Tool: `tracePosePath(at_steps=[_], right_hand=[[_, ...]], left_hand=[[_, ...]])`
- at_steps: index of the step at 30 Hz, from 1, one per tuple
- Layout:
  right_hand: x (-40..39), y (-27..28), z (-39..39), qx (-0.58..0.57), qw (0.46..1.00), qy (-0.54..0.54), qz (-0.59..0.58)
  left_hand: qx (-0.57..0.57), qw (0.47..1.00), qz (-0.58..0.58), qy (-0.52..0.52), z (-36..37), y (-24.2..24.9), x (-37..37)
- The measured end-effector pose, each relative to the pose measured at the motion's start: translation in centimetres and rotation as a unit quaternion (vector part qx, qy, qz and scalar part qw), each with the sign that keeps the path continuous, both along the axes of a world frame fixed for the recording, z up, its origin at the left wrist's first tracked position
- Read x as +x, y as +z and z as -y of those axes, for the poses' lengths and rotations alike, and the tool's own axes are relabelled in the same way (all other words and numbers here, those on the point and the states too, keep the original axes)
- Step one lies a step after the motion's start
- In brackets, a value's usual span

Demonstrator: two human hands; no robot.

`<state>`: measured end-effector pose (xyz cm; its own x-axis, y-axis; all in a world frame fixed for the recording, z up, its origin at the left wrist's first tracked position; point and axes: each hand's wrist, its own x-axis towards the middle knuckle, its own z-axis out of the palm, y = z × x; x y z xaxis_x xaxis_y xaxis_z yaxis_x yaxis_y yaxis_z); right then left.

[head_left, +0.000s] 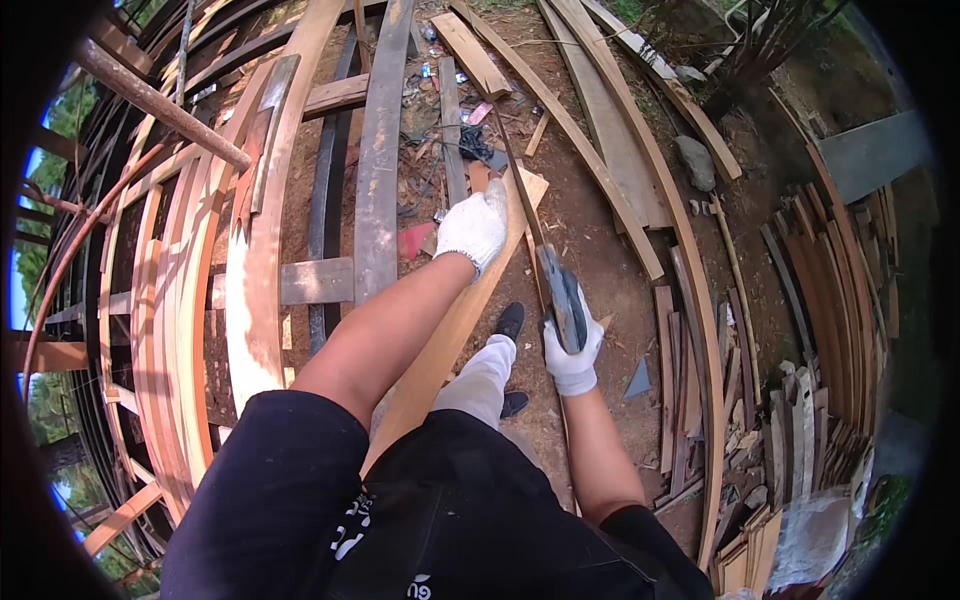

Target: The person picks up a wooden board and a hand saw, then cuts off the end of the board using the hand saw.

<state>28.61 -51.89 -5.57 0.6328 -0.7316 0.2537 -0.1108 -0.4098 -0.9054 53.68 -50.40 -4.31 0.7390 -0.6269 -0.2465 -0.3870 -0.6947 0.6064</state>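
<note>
My right hand (573, 358), in a white glove, is closed around the dark grey handle (566, 300) of a handsaw. The long narrow saw blade (517, 185) points away from me and lies across the far end of a light wooden plank (452, 335). This plank runs slantwise from beside my body to just past my left hand (473, 230). Also gloved in white, that hand grips the plank's left edge near its far end, close to the blade. Its fingertips are partly hidden by the glove's back.
Long boards (270, 250) lie on a timber frame at left, with a metal pole (165, 105) jutting over them. More planks (660, 180) lie on the dirt ground (590, 235) at right. A stack of wood strips (840, 290) stands at far right, and a stone (696, 163) rests nearby.
</note>
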Motion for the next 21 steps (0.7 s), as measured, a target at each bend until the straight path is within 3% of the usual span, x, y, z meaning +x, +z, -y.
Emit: tracePosePath(at_steps=[3, 7, 9, 10, 11, 13, 14, 15, 16, 17, 18, 19, 20, 21], right_hand=[[5.8, 2.5, 1.9, -0.03, 0.999, 0.0, 0.011], [-2.1, 4.1, -2.3, 0.081, 0.996, -0.008, -0.034], [-8.9, 3.9, -6.2, 0.039, 0.997, -0.021, -0.064], [-12.2, 3.6, -7.4, -0.039, 0.986, -0.007, -0.162], [-12.9, 3.0, -7.6, -0.133, 0.98, -0.017, -0.149], [-10.0, 2.2, -5.4, 0.014, 0.998, 0.012, -0.059], [-6.3, 0.6, -3.1, -0.047, 0.999, 0.016, -0.007], [-2.2, 1.0, -0.9, -0.008, 0.999, 0.026, -0.019], [2.2, 0.2, 1.0, -0.011, 0.998, 0.016, 0.059], [5.1, 2.0, 2.4, -0.011, 1.0, 0.015, -0.016], [6.5, 2.1, 2.7, -0.081, 0.994, -0.018, 0.077], [6.3, 1.1, 2.3, -0.083, 0.996, -0.017, 0.042], [3.8, 3.7, 1.4, 0.047, 0.998, 0.028, -0.02], [1.4, 2.7, 0.0, 0.064, 0.998, 0.02, 0.005]], left_hand=[[0.001, 1.0, 0.02, 0.003, -0.2, 0.9, 0.4], [-0.002, 1.0, 0.012, 0.0, -0.3, 0.5, 0.1], [-0.003, 1.0, 0.007, 0.017, -0.3, 1.5, -0.4], [-0.012, 1.0, -0.006, 0.021, 0.1, 1.6, -0.6], [-0.012, 1.0, 0.001, 0.015, 0.4, 0.2, -0.1], [0.017, 0.999, 0.016, 0.026, 0.7, 0.7, -0.3], [-0.017, 0.999, -0.009, 0.047, 0.4, 1.2, -1.0], [-0.02, 0.999, -0.011, 0.037, 0.3, 1.0, -0.8], [-0.077, 0.991, -0.09, 0.065, 0.3, -0.2, -0.5], [-0.066, 0.994, -0.067, 0.052, 0.4, -0.9, -0.4], [-0.047, 0.997, -0.036, 0.044, 0.5, -0.7, 0.1], [-0.095, 0.989, -0.101, 0.047, 0.6, -0.3, -0.1], [-0.137, 0.975, -0.168, 0.058, 0.0, -0.1, -0.7], [-0.135, 0.979, -0.139, 0.062, -0.2, 0.5, -1.2]])
